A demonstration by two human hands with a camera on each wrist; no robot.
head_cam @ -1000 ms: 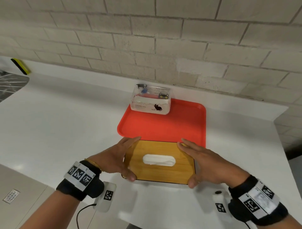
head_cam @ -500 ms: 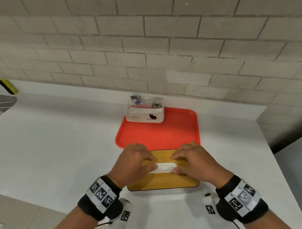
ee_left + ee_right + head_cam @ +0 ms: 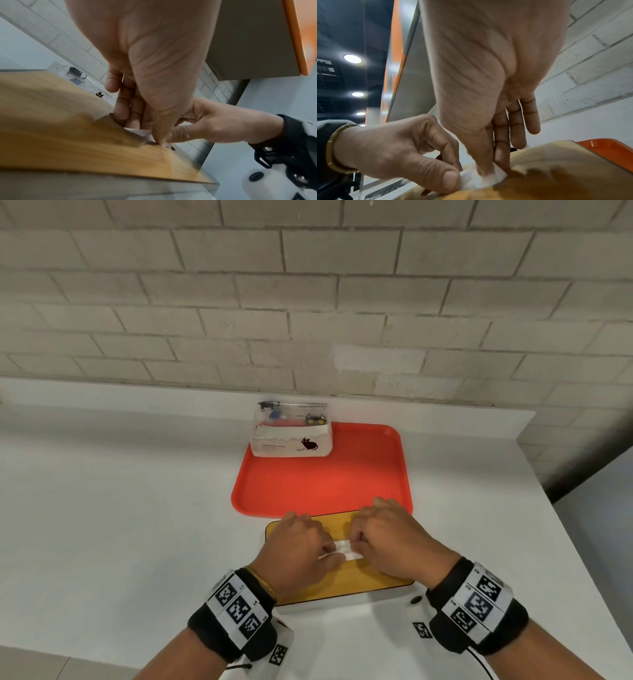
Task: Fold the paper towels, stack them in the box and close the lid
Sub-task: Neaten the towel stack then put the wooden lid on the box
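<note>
The white box with its wooden lid [image 3: 370, 580] sits shut on the counter, just in front of the red tray. White paper towel [image 3: 346, 551] shows in the oval slot in the lid's middle. My left hand [image 3: 329, 553] and right hand [image 3: 358, 541] meet over that slot, fingers curled. In the left wrist view my left hand [image 3: 147, 129] pinches the paper towel [image 3: 137, 132] at the slot's edge. In the right wrist view my right hand [image 3: 491, 167] pinches the paper towel [image 3: 489, 178] between thumb and forefinger, and the left thumb [image 3: 450, 178] presses on the same towel.
The red tray [image 3: 325, 484] lies behind the box with a clear plastic tissue pack [image 3: 291, 434] printed with black cats at its far left corner. A brick wall backs the white counter [image 3: 120, 508]. The counter's edge runs close on the right.
A second ago my hands lay flat along the lid's left and right sides. Both have come in to the slot and taken hold of the paper towel there.
</note>
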